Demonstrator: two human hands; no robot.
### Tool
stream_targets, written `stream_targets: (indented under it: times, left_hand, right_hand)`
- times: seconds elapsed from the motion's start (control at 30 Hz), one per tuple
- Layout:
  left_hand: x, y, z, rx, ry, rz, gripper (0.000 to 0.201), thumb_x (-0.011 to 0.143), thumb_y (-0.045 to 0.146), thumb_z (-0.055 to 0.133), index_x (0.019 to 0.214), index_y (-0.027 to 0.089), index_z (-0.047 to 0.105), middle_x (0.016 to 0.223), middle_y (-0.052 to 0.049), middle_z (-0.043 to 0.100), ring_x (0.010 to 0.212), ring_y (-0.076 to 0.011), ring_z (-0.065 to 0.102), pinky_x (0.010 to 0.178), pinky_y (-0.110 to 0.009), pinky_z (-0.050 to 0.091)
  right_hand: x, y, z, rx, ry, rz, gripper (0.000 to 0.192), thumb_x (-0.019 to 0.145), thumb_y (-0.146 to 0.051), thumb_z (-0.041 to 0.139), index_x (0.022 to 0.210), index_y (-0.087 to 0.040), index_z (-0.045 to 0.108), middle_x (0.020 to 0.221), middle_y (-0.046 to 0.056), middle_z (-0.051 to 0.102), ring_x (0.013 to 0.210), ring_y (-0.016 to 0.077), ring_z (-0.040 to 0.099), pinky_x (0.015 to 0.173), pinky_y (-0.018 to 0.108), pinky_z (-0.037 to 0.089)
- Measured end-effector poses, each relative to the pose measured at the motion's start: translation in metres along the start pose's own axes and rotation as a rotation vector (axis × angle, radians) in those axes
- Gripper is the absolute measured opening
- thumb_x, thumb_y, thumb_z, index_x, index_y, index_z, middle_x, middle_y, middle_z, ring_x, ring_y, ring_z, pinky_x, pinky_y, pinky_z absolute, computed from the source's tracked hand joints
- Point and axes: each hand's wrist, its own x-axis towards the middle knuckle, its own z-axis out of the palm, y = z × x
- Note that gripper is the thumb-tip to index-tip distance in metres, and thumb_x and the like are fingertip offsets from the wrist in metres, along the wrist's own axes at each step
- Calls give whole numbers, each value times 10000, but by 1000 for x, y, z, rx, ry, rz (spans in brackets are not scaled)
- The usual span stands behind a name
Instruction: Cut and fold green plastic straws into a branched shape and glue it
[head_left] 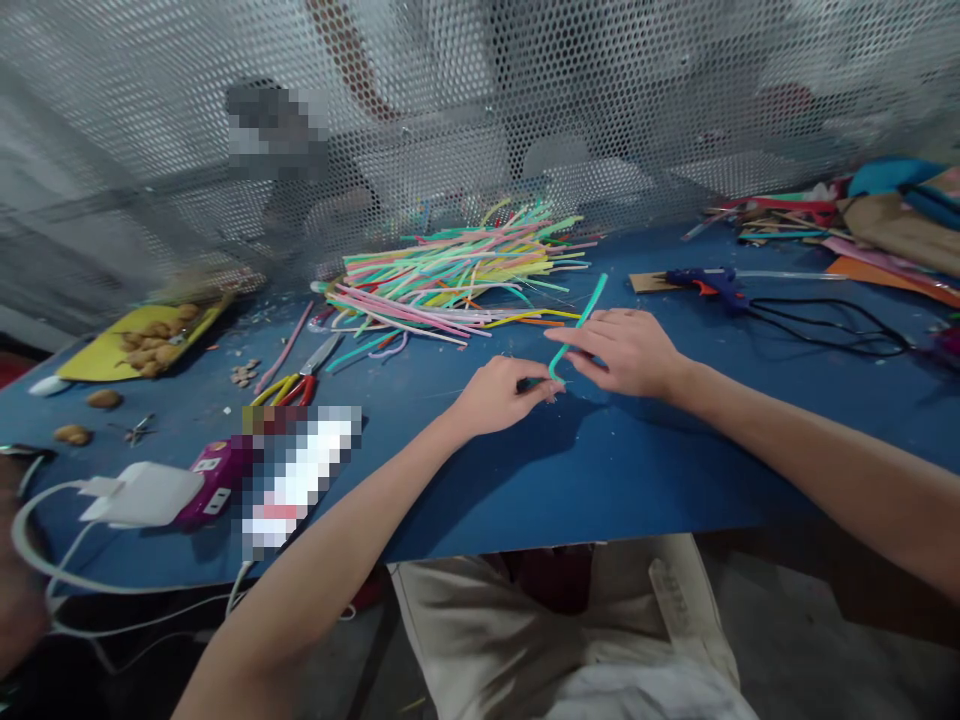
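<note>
Both forearms reach forward over the blue table (615, 470), the left one rising from the lower left, the right one coming in from the lower right, and the two hands meet near the table's middle. The left hand (499, 395) lies low with its knuckles up and its fingers curled in, pinching the lower end of a teal straw (579, 330) between thumb and fingertips; something small and dark shows at that pinch, too small to make out. The right hand (626, 350) sits just beyond it, palm down, its fingers stretched leftward and laid against the straw's bent lower part, so it touches the straw there; whether it grips it cannot be told.

The straw's long axis runs on a slant, from the left fingertips up and away to the right, its free end pointing toward the far side of the table. Near the hands it curves in a small hook.

Behind it lies a pile of colored straws (457, 275). Scissors (300, 378) lie to the left, a blue glue gun (709, 283) to the right, and a white charger (146, 493) near the front edge.
</note>
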Motion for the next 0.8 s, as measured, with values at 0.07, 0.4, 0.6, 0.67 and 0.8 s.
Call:
stream_targets:
  times: [0.07, 0.4, 0.6, 0.67, 0.8]
  left_hand:
    - [0, 0, 0, -29, -5, 0, 400, 999, 468, 530, 839, 194, 774, 770, -17, 749, 651, -126, 619, 634, -236, 394]
    - [1, -6, 5, -9, 15, 54, 352, 983, 463, 563, 989, 207, 805, 864, -26, 767, 644, -112, 577, 632, -232, 394]
    - [-2, -1, 3, 7, 72, 35, 338, 981, 472, 574, 963, 220, 799, 883, -21, 770, 663, -120, 602, 626, -235, 410]
    - [-3, -1, 3, 31, 79, 78, 312, 986, 452, 578, 963, 227, 793, 908, -25, 772, 717, -129, 641, 654, -233, 431]
    - [-4, -1, 1, 43, 151, 232, 271, 992, 406, 591, 971, 217, 783, 916, -42, 773, 792, -138, 683, 733, -240, 471]
  right_hand:
    - [0, 2, -3, -46, 6, -56, 292, 998, -317, 558, 1248, -269, 699, 859, 35, 692, 816, 191, 548, 753, 352, 374]
    - [7, 1, -7, 211, -1, -360, 270, 1041, -153, 432, 1140, -176, 681, 1161, 89, 717, 1047, 184, 594, 935, 348, 476]
    - [0, 9, -7, 254, -10, -211, 189, 1026, -246, 546, 1107, -210, 714, 1025, 59, 749, 933, 189, 582, 849, 352, 456]
    - [-1, 8, -7, 285, -11, -169, 181, 1023, -265, 561, 1069, -219, 730, 999, 50, 757, 926, 189, 583, 828, 347, 441]
    - [0, 5, -4, 421, 51, -25, 174, 1002, -301, 607, 1000, -233, 767, 931, 30, 777, 843, 176, 599, 790, 333, 425]
